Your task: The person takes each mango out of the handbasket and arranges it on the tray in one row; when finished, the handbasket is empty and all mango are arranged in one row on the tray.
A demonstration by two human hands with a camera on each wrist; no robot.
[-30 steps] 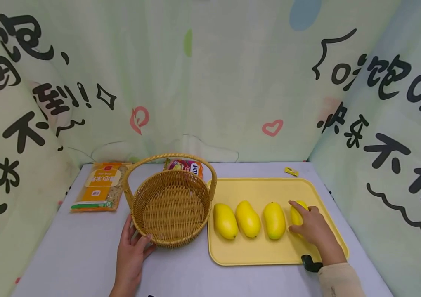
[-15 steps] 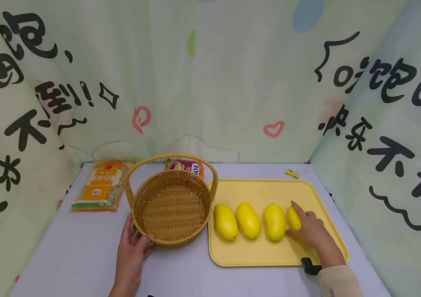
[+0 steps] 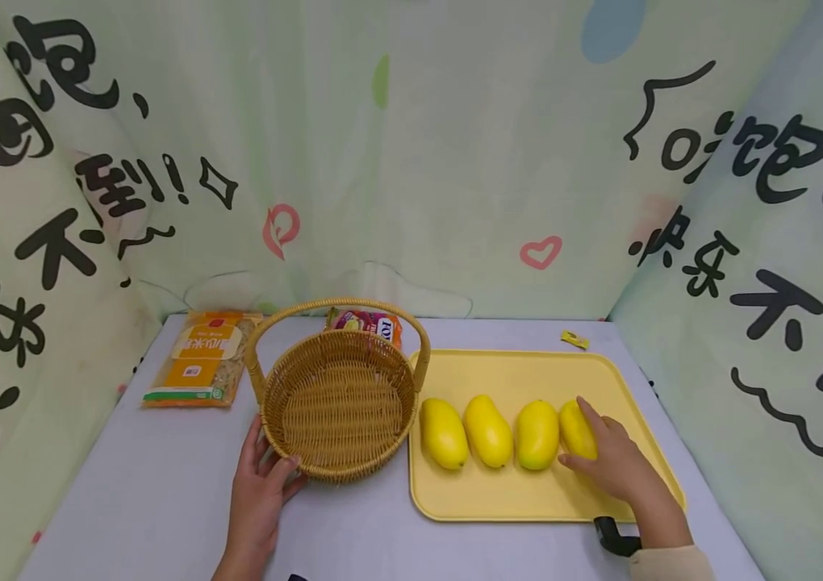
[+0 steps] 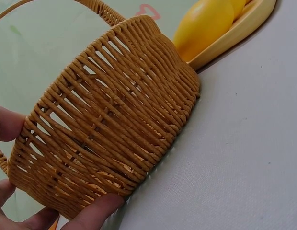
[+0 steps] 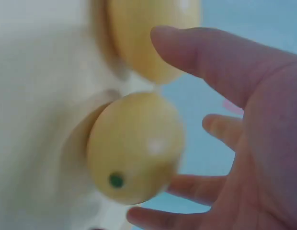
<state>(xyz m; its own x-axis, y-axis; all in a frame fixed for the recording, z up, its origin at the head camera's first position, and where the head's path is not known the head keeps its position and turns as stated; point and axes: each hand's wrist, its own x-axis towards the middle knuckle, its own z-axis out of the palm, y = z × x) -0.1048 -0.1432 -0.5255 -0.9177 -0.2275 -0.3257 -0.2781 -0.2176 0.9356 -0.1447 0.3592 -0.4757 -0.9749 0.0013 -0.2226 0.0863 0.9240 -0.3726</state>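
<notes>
My left hand (image 3: pixel 257 494) grips the near-left side of a round wicker basket (image 3: pixel 342 403) with a tall handle; its thumb and fingertips lie on the rim and woven wall in the left wrist view. The basket stands beside a yellow tray (image 3: pixel 499 371), which bears a row of several yellow mangoes (image 3: pixel 487 432). Over the tray's right part, my right hand (image 3: pixel 615 464) reaches around the rightmost mango (image 3: pixel 575 430), index finger along its far right side, thumb at its near end. In the right wrist view, the fingers are spread and extended beside this mango (image 5: pixel 136 148).
An orange-and-clear food bag (image 3: pixel 201 359) lies at the back left. Behind the basket shows a purple-red packet (image 3: pixel 385 325), partly hidden. A small yellow packet (image 3: pixel 574 340) lies past the tray's far edge. Printed curtains (image 3: pixel 419 161) enclose the table.
The rightmost mango has shifted left, close to its neighbour, with my right hand moving along beside it. My left hand stays on the basket. The head view has shifted slightly.
</notes>
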